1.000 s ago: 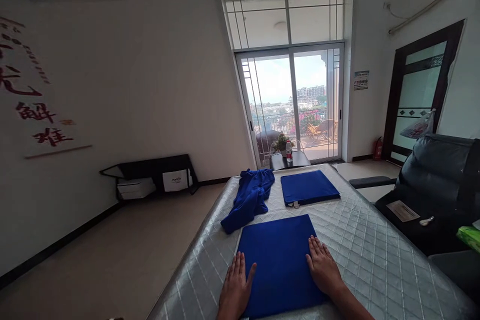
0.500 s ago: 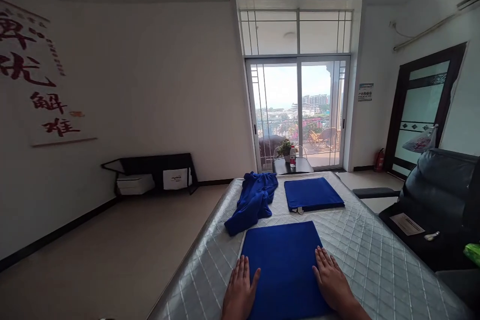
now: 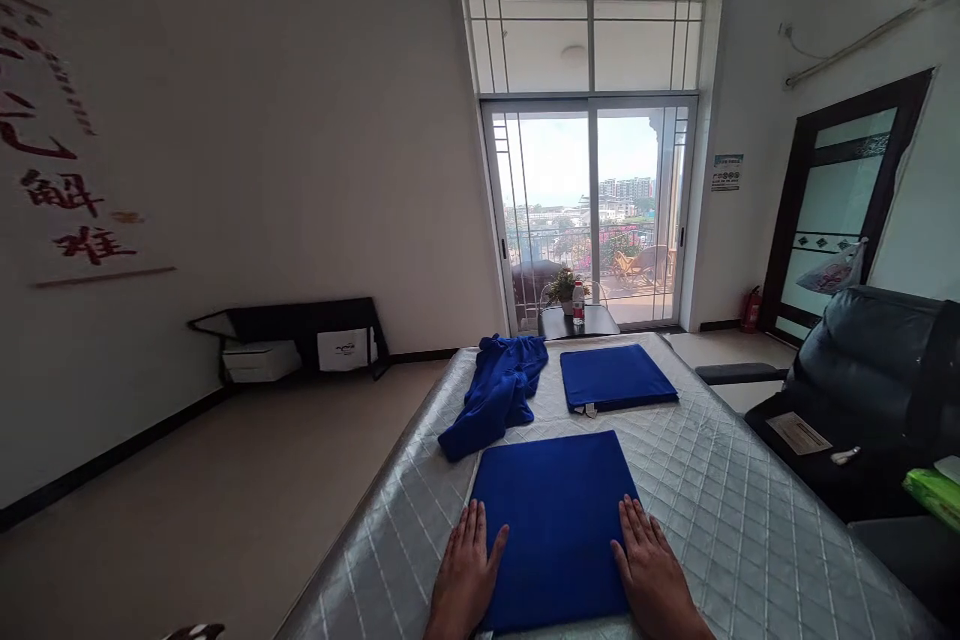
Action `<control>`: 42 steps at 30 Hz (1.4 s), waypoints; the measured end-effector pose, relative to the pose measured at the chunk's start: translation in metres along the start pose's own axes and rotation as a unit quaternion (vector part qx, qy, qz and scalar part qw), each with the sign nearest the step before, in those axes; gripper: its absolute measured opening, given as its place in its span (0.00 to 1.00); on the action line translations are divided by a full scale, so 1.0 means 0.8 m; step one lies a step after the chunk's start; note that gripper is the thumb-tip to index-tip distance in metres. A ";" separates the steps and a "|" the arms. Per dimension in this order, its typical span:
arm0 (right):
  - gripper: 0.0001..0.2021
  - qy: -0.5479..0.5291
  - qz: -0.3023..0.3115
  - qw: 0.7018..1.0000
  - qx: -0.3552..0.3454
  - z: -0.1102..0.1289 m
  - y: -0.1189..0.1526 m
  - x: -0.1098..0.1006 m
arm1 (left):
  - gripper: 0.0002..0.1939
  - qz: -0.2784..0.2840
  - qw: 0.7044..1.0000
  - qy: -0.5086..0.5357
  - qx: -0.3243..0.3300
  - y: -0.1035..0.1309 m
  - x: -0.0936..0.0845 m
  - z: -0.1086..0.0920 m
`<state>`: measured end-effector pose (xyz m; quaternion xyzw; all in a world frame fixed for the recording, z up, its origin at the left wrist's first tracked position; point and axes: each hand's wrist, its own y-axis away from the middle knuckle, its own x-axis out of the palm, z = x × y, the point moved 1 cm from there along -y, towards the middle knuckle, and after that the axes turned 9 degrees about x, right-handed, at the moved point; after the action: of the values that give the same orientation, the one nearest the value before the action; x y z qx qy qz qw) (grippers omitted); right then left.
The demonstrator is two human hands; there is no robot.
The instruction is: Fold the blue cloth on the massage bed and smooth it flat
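Observation:
A flat blue square of folded cloth (image 3: 555, 530) lies on the quilted mattress (image 3: 720, 520) right in front of me. My left hand (image 3: 469, 560) rests on its left edge, fingers stretched out and thumb spread onto the cloth. On the opposite edge lies my right hand (image 3: 651, 560), also flat with its thumb apart from the fingers. Neither hand grips anything. Farther up the mattress is a second flat blue folded cloth (image 3: 616, 376) with a white tag at its near edge. Left of that sits a crumpled blue garment (image 3: 502, 390).
Beyond the mattress stands a small dark table (image 3: 551, 322) with a plant and a bottle (image 3: 578, 304). A black armchair (image 3: 862, 360) is on the right. Along the left wall a black bench (image 3: 292, 315) has white boxes by it. Sliding glass doors (image 3: 592, 200) are behind.
The view has shifted slightly, so the scene sits a little higher and farther left. Both hands stay flat along the near blue cloth's side edges.

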<state>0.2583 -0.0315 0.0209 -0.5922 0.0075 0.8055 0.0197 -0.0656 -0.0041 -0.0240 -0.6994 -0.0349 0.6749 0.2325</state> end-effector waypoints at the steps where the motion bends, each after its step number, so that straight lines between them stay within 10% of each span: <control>1: 0.32 -0.002 -0.002 1.000 -0.002 0.000 0.000 0.000 | 0.31 -0.001 1.000 -0.009 -0.002 -0.001 -0.002 0.000; 6: 0.32 0.002 0.004 1.000 0.002 -0.001 -0.001 0.000 | 0.34 0.019 0.999 -0.025 -0.002 -0.018 -0.024 -0.028; 14: 0.31 0.008 -0.003 1.000 -0.015 -0.004 -0.002 0.006 | 0.32 0.086 0.968 0.155 0.178 -0.069 -0.040 -0.211; 18: 0.32 0.021 0.017 1.000 -0.015 -0.008 -0.004 0.007 | 0.30 0.080 0.956 0.197 0.204 -0.074 -0.024 -0.251; 24: 0.31 0.025 0.018 1.000 -0.002 -0.004 -0.006 0.003 | 0.31 0.108 0.965 0.171 0.164 -0.055 -0.032 -0.215; 34: 0.32 -0.010 -0.006 1.000 -0.010 -0.006 -0.002 0.003 | 0.36 0.134 0.989 0.059 -0.026 0.007 -0.026 -0.079; 42: 0.32 0.015 -0.008 1.000 -0.018 -0.003 -0.002 0.002 | 0.35 0.050 0.997 0.011 -0.056 0.049 -0.007 -0.031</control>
<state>0.2606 -0.0301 0.0188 -0.6048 -0.0115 0.7962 0.0158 -0.0528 -0.0480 -0.0341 -0.7198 -0.0351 0.6748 0.1590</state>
